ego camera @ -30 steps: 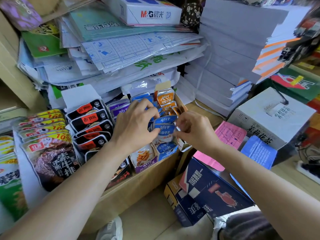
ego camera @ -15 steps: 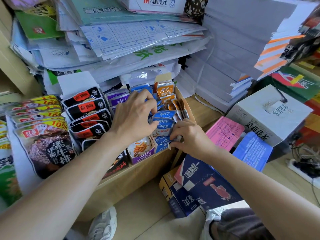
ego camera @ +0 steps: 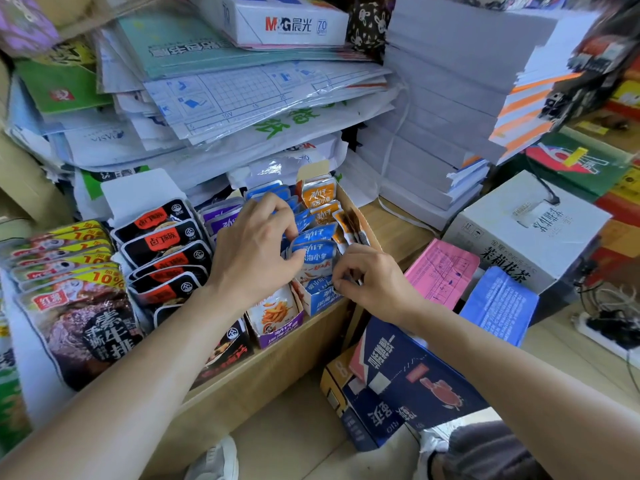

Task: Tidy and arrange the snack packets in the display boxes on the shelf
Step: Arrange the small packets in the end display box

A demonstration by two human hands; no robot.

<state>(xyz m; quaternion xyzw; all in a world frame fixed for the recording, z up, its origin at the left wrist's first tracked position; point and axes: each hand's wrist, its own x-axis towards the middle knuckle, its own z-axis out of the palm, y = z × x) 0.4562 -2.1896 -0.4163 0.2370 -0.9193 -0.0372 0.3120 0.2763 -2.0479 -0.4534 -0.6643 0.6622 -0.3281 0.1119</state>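
Note:
Several display boxes stand side by side on the wooden shelf (ego camera: 242,386). My left hand (ego camera: 256,251) presses against a row of blue snack packets (ego camera: 313,252) in the blue display box (ego camera: 320,301), thumb on the front packet. My right hand (ego camera: 372,282) pinches the front right corner of that row, at the box's edge. Orange packets (ego camera: 318,195) stand behind the blue ones, purple packets (ego camera: 221,216) to their left above a purple box (ego camera: 277,320). Black and red packets (ego camera: 162,244) fill the box further left.
Large brown snack bags (ego camera: 79,317) line the far left. Stacks of paper and plastic-wrapped sheets (ego camera: 242,109) loom behind the boxes. A white carton (ego camera: 526,230), pink paper (ego camera: 443,271) and blue paper (ego camera: 498,306) lie to the right. A dark blue carton (ego camera: 408,386) leans below the shelf.
My right hand dropped from the middle of the blue row to its front right corner. My left hand stayed against the blue packets, shifting only slightly.

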